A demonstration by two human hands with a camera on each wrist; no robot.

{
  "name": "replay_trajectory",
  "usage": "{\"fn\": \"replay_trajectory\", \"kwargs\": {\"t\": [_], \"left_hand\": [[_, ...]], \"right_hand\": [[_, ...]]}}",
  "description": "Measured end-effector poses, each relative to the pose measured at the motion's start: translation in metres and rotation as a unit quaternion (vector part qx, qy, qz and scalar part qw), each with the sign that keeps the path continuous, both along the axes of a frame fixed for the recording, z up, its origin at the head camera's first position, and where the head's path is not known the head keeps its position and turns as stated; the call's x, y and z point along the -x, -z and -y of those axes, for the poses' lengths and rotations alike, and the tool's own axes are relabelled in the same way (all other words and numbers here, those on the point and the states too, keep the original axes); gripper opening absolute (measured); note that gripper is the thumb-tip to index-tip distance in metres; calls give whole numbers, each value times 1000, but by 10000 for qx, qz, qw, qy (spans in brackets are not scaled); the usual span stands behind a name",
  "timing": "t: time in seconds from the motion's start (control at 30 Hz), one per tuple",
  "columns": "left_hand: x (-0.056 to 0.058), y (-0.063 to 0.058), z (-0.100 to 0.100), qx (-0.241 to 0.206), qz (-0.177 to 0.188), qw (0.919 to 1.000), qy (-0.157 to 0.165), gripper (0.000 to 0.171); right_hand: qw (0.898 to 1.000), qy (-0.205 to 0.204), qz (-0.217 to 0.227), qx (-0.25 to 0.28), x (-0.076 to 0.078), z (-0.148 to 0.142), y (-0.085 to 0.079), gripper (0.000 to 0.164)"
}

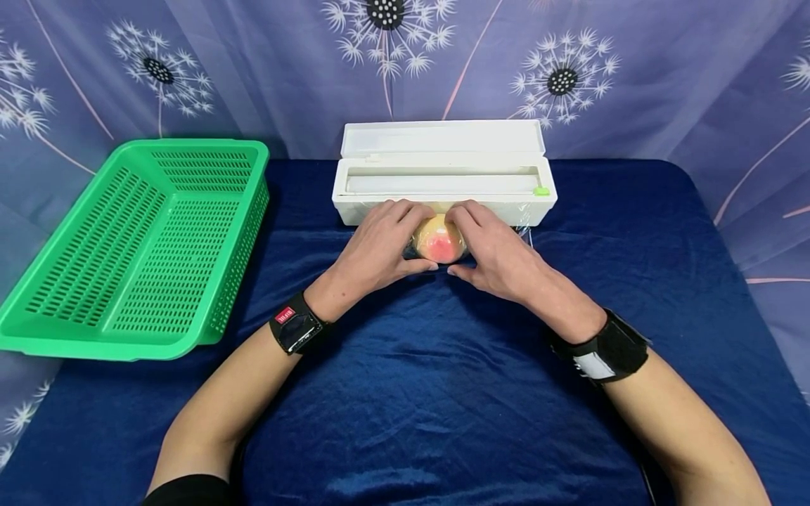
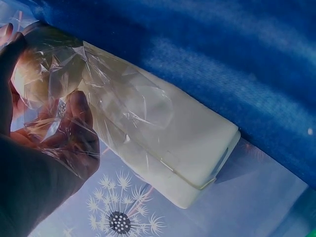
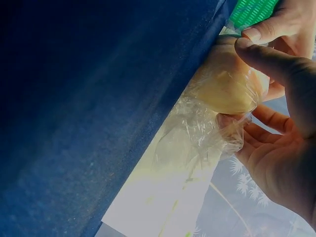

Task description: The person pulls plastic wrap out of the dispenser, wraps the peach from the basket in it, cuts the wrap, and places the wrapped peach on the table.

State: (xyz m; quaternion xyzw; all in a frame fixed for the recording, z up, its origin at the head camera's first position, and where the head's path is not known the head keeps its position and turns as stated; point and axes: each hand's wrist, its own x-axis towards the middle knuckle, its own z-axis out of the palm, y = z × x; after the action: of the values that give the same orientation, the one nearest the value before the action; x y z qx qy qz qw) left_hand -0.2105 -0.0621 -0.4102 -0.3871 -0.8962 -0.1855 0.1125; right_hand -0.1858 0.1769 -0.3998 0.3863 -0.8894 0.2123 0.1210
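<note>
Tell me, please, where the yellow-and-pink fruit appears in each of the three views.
Head: fruit near the centre, between left hand and right hand.
Left wrist: fruit at upper left, under clear film.
Right wrist: fruit at upper right, in clear film.
Shared landmark: the white box beside it.

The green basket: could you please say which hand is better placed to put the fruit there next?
Probably the left hand: it holds the fruit on the side nearer the green basket; the right hand holds the far side.
</note>
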Motion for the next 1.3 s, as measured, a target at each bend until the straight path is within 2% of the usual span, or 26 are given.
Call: {"fn": "replay_trajectory", "kwargs": {"t": [0.23,0.67,1.3], "left_hand": [[-1,1,1,-26,92,10000,-19,77],[0,2,1,0,113,9999,-15,75],[2,1,2,84,208,9997,51,76]], "right_hand": [[9996,69,-19,-259,-2,2,0,79],[9996,111,48,-240,-3,2,0,81],[9995,132,303,-17,-1,0,1,68]]}}
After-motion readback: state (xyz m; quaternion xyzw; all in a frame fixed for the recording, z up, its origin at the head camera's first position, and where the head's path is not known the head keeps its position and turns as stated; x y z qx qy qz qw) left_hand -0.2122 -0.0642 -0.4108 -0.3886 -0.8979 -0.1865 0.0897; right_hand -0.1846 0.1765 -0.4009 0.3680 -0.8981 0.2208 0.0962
